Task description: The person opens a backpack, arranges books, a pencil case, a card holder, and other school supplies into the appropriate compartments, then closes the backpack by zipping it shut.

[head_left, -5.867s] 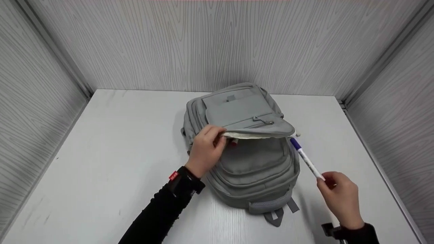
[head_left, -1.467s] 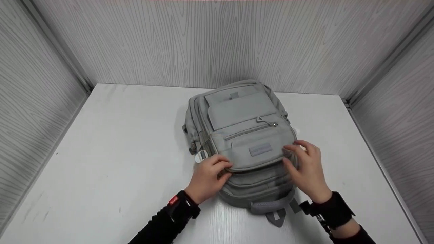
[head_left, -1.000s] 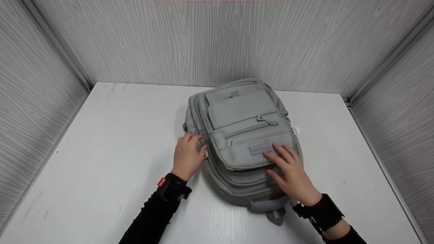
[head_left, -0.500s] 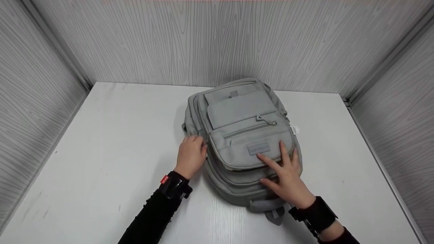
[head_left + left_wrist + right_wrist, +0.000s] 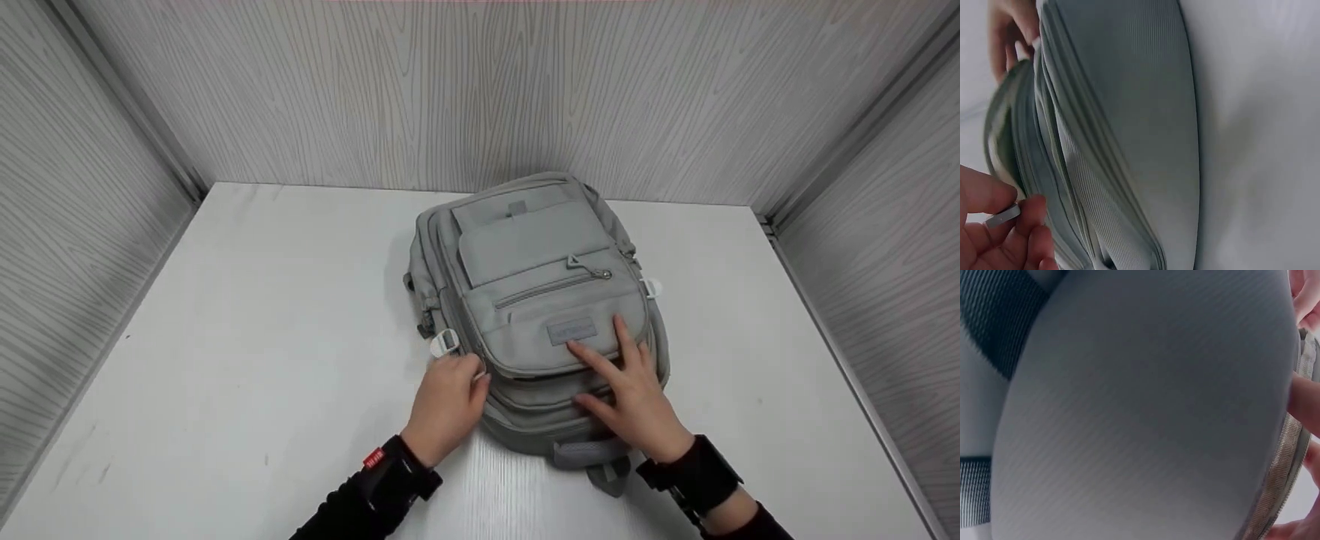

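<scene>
A grey backpack (image 5: 536,247) lies on the white table, its front pocket (image 5: 570,311) facing up. At the pocket's lower left corner my left hand (image 5: 445,405) pinches a zipper pull; the left wrist view shows the metal zipper pull (image 5: 1004,215) between thumb and finger. My right hand (image 5: 637,405) rests with spread fingers on the pocket's lower right, one fingertip at the label patch (image 5: 571,331). Along the near edge the pocket still gapes, and the right wrist view shows its zipper tape (image 5: 1283,464) beside the fingers.
White side buckles (image 5: 445,343) stick out at the backpack's left and right. The carry handle (image 5: 591,453) and a strap end point toward me. Wood-grain panels (image 5: 480,97) enclose the white table (image 5: 262,315) at the back and both sides.
A blue-capped marker, earlier in my right hand, is out of sight, and the lifted pocket flap lies down. My left hand has slid along the zipper toward me; the right stays on the pocket.
</scene>
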A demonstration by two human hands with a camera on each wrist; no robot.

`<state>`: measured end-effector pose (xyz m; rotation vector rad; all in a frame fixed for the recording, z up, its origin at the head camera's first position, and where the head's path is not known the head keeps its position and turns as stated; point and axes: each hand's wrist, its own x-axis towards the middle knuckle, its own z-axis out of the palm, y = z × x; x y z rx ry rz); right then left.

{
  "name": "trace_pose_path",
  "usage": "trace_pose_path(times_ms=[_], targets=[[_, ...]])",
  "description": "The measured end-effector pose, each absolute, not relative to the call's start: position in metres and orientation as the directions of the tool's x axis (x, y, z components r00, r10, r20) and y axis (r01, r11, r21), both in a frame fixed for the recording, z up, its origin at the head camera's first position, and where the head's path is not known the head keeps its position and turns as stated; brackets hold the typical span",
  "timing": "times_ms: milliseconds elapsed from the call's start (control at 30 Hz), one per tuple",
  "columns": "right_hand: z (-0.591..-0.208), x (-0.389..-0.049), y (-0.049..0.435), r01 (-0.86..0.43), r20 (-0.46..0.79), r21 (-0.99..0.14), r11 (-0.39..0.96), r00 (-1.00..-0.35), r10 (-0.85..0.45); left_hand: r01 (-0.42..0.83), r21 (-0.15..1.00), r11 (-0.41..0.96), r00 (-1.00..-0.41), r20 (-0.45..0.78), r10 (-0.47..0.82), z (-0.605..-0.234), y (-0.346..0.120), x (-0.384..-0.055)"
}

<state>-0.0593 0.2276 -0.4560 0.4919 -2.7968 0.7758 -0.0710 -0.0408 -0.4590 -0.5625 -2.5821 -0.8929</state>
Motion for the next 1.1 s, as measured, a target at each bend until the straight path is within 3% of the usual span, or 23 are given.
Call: trace_pose_path(times_ms=[333, 600, 833, 967, 1100], targets=[[-0.459, -0.06, 0.226, -0.421, 0.371, -0.384, 0.822, -0.886, -0.28, 0.586, 0.436, 0.683, -0.778, 0.538, 0.324, -0.458, -0.002, -0.042], [-0.463, -0.061, 0.226, -0.475, 0.441, -0.345, 0.81, -0.844, -0.306, 0.656, 0.288, 0.698, -0.704, 0.568, 0.427, -0.459, 0.037, -0.043], [-0.458, -0.054, 0.218, -0.407, 0.423, -0.373, 0.834, -0.875, -0.237, 0.667, 0.35, 0.658, -0.734, 0.459, 0.5, -0.458, 0.038, -0.049], [-0.453, -0.042, 0.207, -0.34, 0.414, -0.439, 0.832, -0.898, -0.148, 0.692, 0.352, 0.63, -0.715, 0.448, 0.536, -0.457, 0.027, -0.051], [-0.455, -0.033, 0.197, -0.341, 0.487, -0.448, 0.827, -0.869, -0.094, 0.716, 0.369, 0.593, -0.693, 0.481, 0.537, -0.458, 0.015, -0.055]])
